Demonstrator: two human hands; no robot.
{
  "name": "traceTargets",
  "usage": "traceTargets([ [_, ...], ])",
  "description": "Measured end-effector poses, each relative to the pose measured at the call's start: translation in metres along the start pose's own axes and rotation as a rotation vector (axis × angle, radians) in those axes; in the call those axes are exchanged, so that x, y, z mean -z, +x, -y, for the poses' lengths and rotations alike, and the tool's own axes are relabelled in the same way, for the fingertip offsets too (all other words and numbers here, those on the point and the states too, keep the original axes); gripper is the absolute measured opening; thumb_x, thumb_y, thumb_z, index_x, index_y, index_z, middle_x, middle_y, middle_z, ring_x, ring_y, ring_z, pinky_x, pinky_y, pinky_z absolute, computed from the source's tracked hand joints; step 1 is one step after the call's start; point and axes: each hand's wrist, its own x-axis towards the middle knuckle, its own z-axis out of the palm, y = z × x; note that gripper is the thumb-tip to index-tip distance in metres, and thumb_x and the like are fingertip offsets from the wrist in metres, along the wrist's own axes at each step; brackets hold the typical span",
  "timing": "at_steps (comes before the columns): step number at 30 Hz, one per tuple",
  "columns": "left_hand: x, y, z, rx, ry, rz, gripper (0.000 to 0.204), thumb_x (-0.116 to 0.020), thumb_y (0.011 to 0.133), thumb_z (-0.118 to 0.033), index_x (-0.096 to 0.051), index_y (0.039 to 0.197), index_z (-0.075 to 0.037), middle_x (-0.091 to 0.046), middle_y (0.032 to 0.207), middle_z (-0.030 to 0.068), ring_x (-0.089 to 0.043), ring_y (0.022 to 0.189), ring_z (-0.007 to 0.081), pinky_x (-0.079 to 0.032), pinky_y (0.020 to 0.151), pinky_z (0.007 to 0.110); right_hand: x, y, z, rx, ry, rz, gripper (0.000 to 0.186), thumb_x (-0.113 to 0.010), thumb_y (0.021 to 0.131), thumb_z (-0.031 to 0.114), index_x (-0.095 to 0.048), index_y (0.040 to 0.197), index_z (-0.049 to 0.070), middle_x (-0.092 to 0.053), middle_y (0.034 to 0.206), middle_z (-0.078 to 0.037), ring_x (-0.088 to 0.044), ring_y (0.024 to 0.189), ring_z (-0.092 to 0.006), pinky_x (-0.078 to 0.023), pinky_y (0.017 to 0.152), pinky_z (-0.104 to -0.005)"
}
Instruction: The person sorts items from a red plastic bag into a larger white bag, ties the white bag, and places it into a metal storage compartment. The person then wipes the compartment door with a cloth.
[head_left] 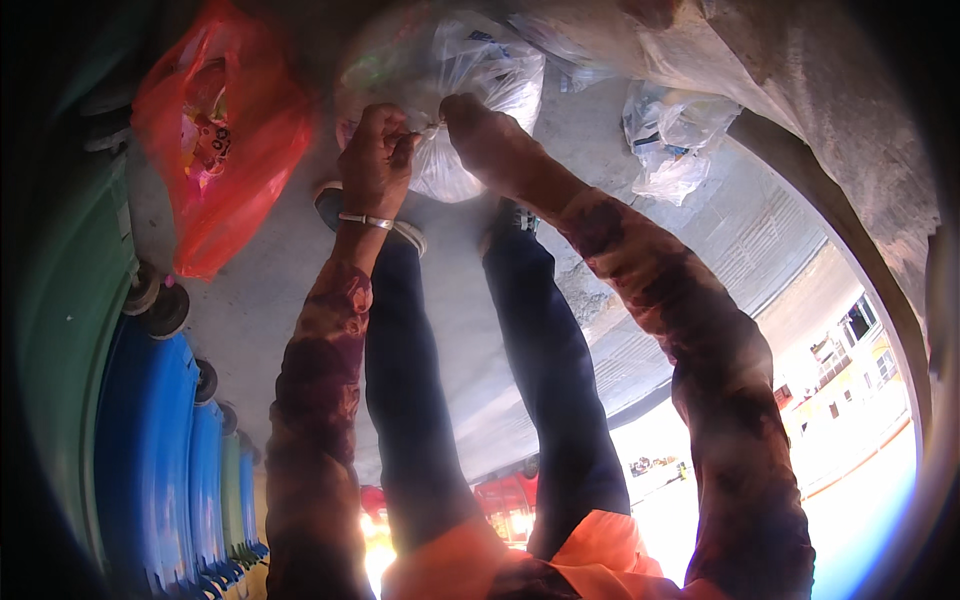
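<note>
Both of my hands are raised in front of me over a see-through plastic bag [492, 75] filled with light-coloured stuff. My left hand [378, 160], with a band at its wrist, is closed in a pinch on a thin twisted piece of the plastic. Close by on the right, my right hand [488, 142] pinches the other end of that piece, its fingers pressed together. The bag hangs or stands just beyond my hands; which of the two I cannot tell. Part of it is blurred.
On the left a red plastic bag [255, 125] with colourful packaging inside lies on the grey floor [240, 310]. Green [70, 330] and blue wheeled bins [150, 420] line the left side. Another see-through bag [675, 130] sits at the right, below a large pale sheet [800, 90].
</note>
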Motion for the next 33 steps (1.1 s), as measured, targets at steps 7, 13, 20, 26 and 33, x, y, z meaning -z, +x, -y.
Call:
traceTargets([
  [7, 0.020, -0.010, -0.038, -0.227, 0.223, -0.131, 0.027, -0.071, 0.081, -0.004, -0.062, 0.106, -0.007, -0.065, 0.094, 0.0052, -0.060, 0.080, 0.0202, -0.052, 0.069, 0.032, 0.038, -0.187, -0.106, -1.329, 0.134, -0.597, 0.062, -0.080, 0.078, 0.042, -0.059, 0.113, -0.003, -0.061, 0.101, -0.014, -0.063, 0.086, -0.0249, -0.052, 0.081, -0.0399],
  [13, -0.087, -0.028, -0.095, -0.395, -0.116, 0.272, 0.027, -0.071, 0.080, -0.003, -0.062, 0.105, -0.006, -0.064, 0.103, 0.0095, -0.062, 0.075, 0.0232, -0.052, 0.067, 0.033, 0.064, -0.254, -0.206, -1.571, 0.601, -0.550, 0.060, -0.071, 0.081, 0.048, -0.059, 0.117, 0.002, -0.064, 0.106, -0.014, -0.058, 0.109, -0.0287, -0.048, 0.088, -0.0514],
  [20, -0.287, 0.027, -0.113, 0.107, -0.620, 0.412, 0.100, -0.084, 0.069, -0.014, -0.023, 0.147, -0.004, -0.053, 0.133, 0.0216, -0.067, 0.100, 0.0261, -0.055, 0.082, 0.031, 0.098, -0.267, -0.147, -1.471, 0.841, -0.645, 0.024, -0.058, 0.087, 0.024, -0.060, 0.101, 0.006, -0.066, 0.102, -0.005, -0.058, 0.104, -0.0196, -0.046, 0.090, -0.0384],
  [26, -0.320, 0.019, -0.095, -0.050, 0.000, 0.483, 0.058, -0.081, 0.070, -0.016, -0.061, 0.124, -0.005, -0.069, 0.106, 0.0171, -0.069, 0.096, 0.0259, -0.055, 0.083, 0.037, 0.190, -0.319, -0.160, -1.229, 0.726, -0.711, 0.029, -0.059, 0.091, 0.022, -0.061, 0.114, 0.004, -0.060, 0.096, -0.004, -0.062, 0.094, -0.0165, -0.052, 0.080, -0.0336],
  [33, -0.150, -0.046, -0.126, 0.151, -0.224, 0.348, 0.026, -0.072, 0.079, -0.025, -0.069, 0.094, -0.005, -0.070, 0.085, 0.0158, -0.069, 0.084, 0.0329, -0.054, 0.076, 0.038, 0.328, -0.376, -0.151, -1.222, 0.488, -0.556, 0.013, -0.068, 0.089, 0.017, -0.062, 0.084, 0.006, -0.046, 0.068, 0.002, -0.043, 0.061, -0.0087, -0.037, 0.053, -0.0249],
])
